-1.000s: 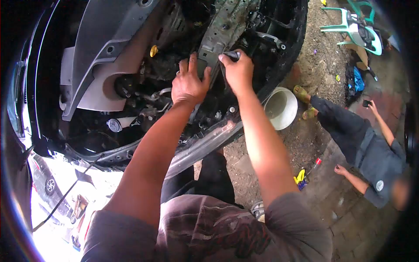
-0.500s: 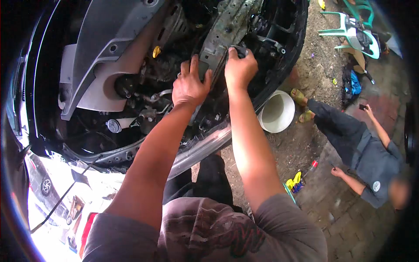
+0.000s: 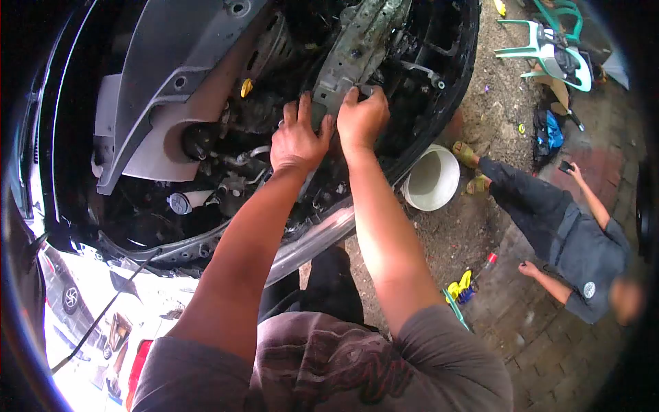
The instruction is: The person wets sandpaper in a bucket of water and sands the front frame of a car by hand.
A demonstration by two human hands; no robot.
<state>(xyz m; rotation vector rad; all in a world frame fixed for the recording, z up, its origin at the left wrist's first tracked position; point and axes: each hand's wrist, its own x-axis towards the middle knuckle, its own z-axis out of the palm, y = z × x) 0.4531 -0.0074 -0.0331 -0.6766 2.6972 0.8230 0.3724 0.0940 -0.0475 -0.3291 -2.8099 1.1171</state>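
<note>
In the head view, a bare grey metal crossmember (image 3: 336,81) runs across the front of an open car engine bay. My left hand (image 3: 299,141) rests on its near part, fingers stretched out and thumb apart. A dark flat patch shows between that thumb and forefinger; whether it is a separate piece I cannot tell. Just to the right, my right hand (image 3: 364,122) is closed, with its fingertips at the crossmember. Something small and dark shows at those fingers, mostly hidden by the hand.
A yellow cap (image 3: 246,87) and a reservoir cap (image 3: 180,203) lie within the engine bay. The front bumper (image 3: 312,240) curves before me. A white bucket (image 3: 431,178) stands on the ground to the right. Beyond it is a person (image 3: 583,240) holding a phone; plastic chairs (image 3: 549,51) stand farther off.
My right hand has moved left and slightly toward me along the crossmember, closer to my left hand. The left hand stays in nearly the same place.
</note>
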